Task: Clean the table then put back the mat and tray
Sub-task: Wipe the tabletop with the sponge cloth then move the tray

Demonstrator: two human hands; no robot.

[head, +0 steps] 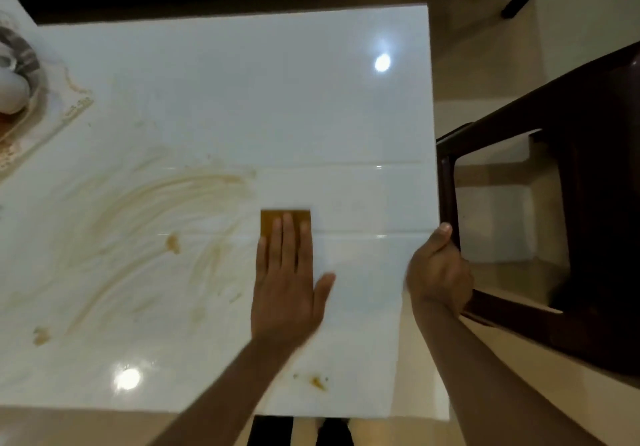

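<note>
Currently, table: white glossy top fills most of the frame, two lamp glares on it.
Stains: brown-yellow smears across centre-left, small blots at lower left and near the bottom edge.
Sponge: yellow-brown pad, centre of frame, lying flat on the table.
Left hand: flat, fingers straight and together, fingertips pressing on the sponge, thumb spread to the right.
Right hand: at the table's right edge, fingers curled round the chair's near rail, thumb up.
Chair: dark brown, right of frame, just beside the table edge.
Tray: upper left, partly cut off, holds round pale items; too blurred to identify.
Mat: pale sheet under the tray, stained border.
</note>
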